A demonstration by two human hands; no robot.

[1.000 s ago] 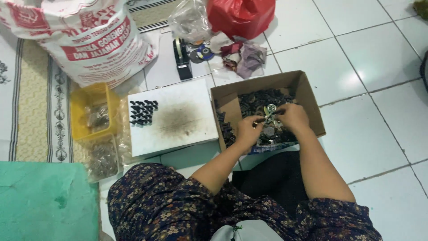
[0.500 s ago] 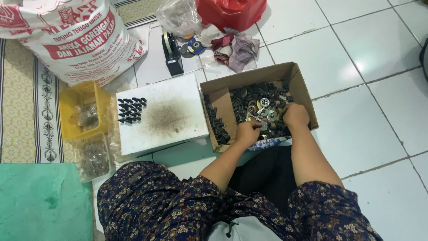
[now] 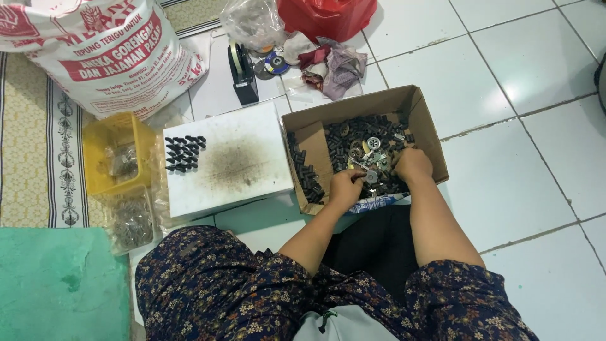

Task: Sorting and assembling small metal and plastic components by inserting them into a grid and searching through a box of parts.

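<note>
Both hands are down in one cardboard box (image 3: 421, 120) on the tiled floor. The left hand (image 3: 346, 187) and right hand (image 3: 412, 165) sit close together, fingers curled on small metal parts (image 3: 369, 155); which piece each grips, and which way it points, I cannot tell. Beside it, one white board (image 3: 252, 158) carries black pieces (image 3: 184, 153) in rows.

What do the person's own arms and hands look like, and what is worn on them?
The left hand and right hand are bare, with no gloves; no rings or watch can be made out. Both forearms are uncovered. The dark navy garment with small floral print covers the lap below the elbows.
</note>
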